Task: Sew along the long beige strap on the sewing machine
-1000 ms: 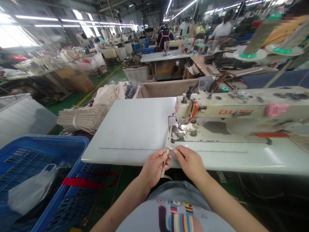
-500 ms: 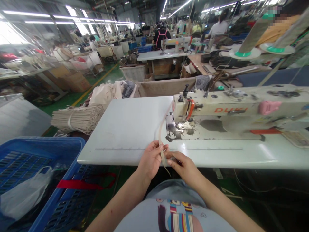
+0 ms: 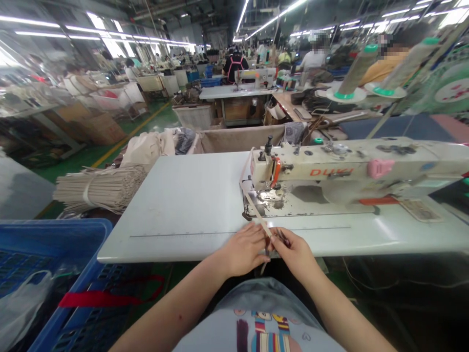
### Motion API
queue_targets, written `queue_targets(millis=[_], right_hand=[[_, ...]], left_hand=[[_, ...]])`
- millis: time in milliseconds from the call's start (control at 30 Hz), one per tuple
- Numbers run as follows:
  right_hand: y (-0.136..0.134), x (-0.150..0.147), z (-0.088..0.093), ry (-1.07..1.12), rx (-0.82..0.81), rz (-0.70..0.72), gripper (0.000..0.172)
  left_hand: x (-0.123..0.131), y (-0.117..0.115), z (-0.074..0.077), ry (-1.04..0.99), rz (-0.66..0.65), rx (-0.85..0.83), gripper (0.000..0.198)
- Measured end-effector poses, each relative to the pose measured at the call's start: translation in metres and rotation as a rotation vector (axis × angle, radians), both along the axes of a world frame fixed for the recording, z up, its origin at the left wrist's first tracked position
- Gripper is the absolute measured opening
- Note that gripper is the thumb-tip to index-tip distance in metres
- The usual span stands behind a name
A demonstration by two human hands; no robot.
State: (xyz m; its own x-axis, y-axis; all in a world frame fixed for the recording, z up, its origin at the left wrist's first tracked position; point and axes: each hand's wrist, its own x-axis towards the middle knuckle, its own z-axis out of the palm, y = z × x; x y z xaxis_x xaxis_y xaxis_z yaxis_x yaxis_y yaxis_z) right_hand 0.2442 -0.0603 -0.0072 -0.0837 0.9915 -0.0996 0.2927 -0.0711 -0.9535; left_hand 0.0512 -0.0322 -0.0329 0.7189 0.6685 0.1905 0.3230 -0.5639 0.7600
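Observation:
My left hand [image 3: 245,249] and my right hand [image 3: 295,253] meet at the near edge of the white sewing table [image 3: 190,200], both closed on a narrow beige strap [image 3: 252,204]. The strap runs from my fingers up to the head of the cream sewing machine [image 3: 330,171], looping beside its needle end. Something small and dark shows between my right fingers; I cannot make it out.
A bundle of beige straps [image 3: 98,188] lies left of the table. A blue crate [image 3: 47,274] with a plastic bag and a red strap [image 3: 106,298] stands at lower left. Thread cones [image 3: 353,73] rise behind the machine. Other people work at sewing stations further back.
My hands have slid right along the table edge and drawn together on the strap. The strap's loop has risen toward the machine head. The view has shifted left.

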Motion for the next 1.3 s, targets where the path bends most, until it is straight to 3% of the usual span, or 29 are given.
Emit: queue_targets(millis=[100, 200, 367, 467, 533, 600, 667, 733, 800, 1033, 1300], right_hand=[[0.000, 0.003, -0.001, -0.039, -0.008, -0.001, 0.026], [0.001, 0.006, -0.005, -0.093, -0.004, -0.002, 0.030], [0.005, 0.007, -0.014, -0.150, 0.023, -0.019, 0.028], [0.008, 0.005, -0.015, -0.198, 0.040, -0.039, 0.026], [0.009, 0.002, -0.014, -0.220, 0.045, -0.052, 0.023], [0.010, 0.000, -0.013, -0.242, 0.060, -0.047, 0.037], [0.012, -0.002, -0.013, -0.291, 0.106, -0.022, 0.047], [0.014, -0.004, -0.014, -0.367, 0.165, -0.001, 0.047], [0.018, -0.006, -0.016, -0.435, 0.197, 0.000, 0.045], [0.030, -0.009, -0.017, -0.566, 0.126, 0.027, 0.041], [0.040, -0.016, -0.012, -0.655, 0.044, 0.056, 0.040]], left_hand=[[-0.015, 0.001, -0.009, 0.205, -0.023, 0.177, 0.073], [-0.042, 0.011, -0.017, 0.425, 0.070, 0.302, 0.082], [-0.080, 0.040, -0.027, 0.658, 0.418, 0.364, 0.065], [-0.076, 0.050, -0.031, 0.655, 0.699, 0.371, 0.065], [-0.063, 0.052, -0.030, 0.599, 0.783, 0.381, 0.068], [-0.045, 0.051, -0.027, 0.528, 0.682, 0.387, 0.068], [-0.028, 0.052, -0.025, 0.461, 0.490, 0.386, 0.070], [-0.013, 0.054, -0.024, 0.412, 0.349, 0.378, 0.074], [-0.003, 0.058, -0.026, 0.395, 0.296, 0.361, 0.078], [-0.002, 0.067, -0.039, 0.426, 0.399, 0.338, 0.081], [-0.004, 0.065, -0.038, 0.420, 0.423, 0.374, 0.079]])
